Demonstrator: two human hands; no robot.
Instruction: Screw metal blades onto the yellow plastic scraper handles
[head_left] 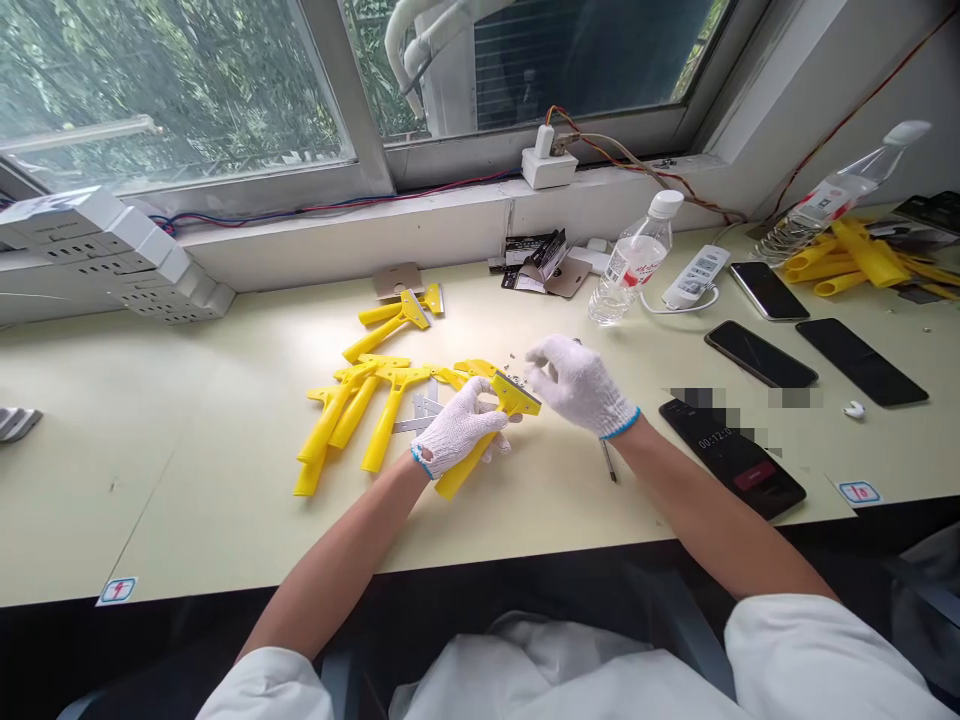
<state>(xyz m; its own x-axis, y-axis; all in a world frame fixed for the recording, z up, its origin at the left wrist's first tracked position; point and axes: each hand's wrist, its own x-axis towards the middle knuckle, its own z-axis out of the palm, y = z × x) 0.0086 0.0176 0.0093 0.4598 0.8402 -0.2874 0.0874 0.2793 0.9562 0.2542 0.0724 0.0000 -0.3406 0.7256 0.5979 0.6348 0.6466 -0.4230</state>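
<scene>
A yellow scraper [466, 467] with a metal blade edge is gripped by my gloved left hand [459, 432], its head tilted up to the right. My gloved right hand [576, 385] is just right of that head, apart from it, with thumb and fingers curled together. Whatever those fingertips pinch is too small to make out. Small screws [513, 378] lie scattered between the hands. The dark shaft of a screwdriver [609, 462] shows below my right wrist; the rest is hidden behind the hand. Left of my left hand are several yellow scrapers [386, 420] and loose metal blades [420, 412].
Two more scrapers [397, 325] lie farther back. A water bottle [634, 262], crumpled black packaging [546, 265] and a power strip [697, 277] stand behind my right hand. Several phones, including one showing a timer [731, 458], lie to the right, near yellow handles [862, 262].
</scene>
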